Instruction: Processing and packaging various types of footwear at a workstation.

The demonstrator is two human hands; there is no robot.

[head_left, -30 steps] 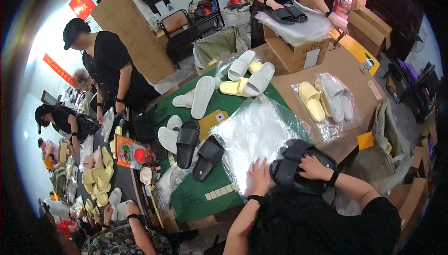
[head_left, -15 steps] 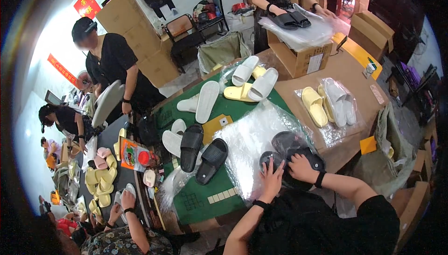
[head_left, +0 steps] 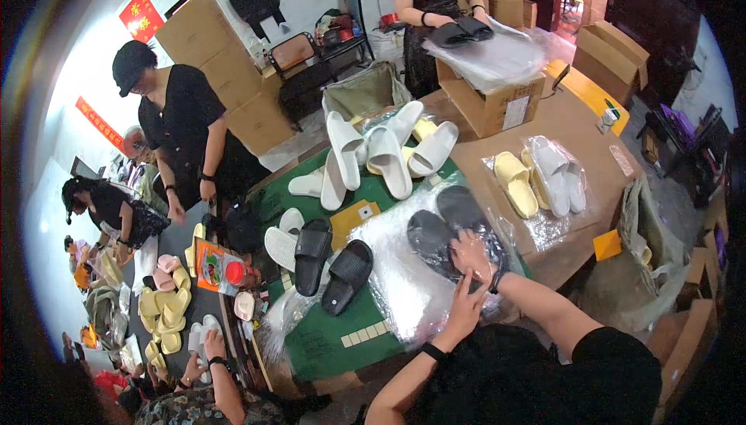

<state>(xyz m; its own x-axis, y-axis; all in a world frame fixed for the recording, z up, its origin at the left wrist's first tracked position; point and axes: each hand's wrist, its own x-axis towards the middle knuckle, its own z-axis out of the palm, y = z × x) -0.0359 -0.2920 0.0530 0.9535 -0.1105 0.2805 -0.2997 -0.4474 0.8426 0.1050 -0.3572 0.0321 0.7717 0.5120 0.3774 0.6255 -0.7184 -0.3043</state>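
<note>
A pair of black slide slippers (head_left: 432, 240) lies under clear plastic film on the near side of the green table. My right hand (head_left: 472, 257) rests on their near end, its fingers stretched over them. Just below it is my left hand (head_left: 465, 305), two fingers stretched apart near my right wrist; whether it touches the film's edge I cannot tell. Beneath the slippers spreads a pile of clear plastic bags (head_left: 396, 281). To the left lies an unwrapped pair of black slippers (head_left: 346, 277), next to white slippers (head_left: 284, 238).
White and yellow slippers (head_left: 388, 162) are heaped at the table's far side. Bagged yellow and white slippers (head_left: 553, 176) lie on the brown board (head_left: 579, 250). A carton (head_left: 497, 110) stands beyond, where a person (head_left: 435, 5) handles black slippers. Another person (head_left: 183, 114) stands at left.
The black slippers under the film have shifted up and left. My right hand has moved left toward my left hand. The person at left has let go of white slippers, now on the heap.
</note>
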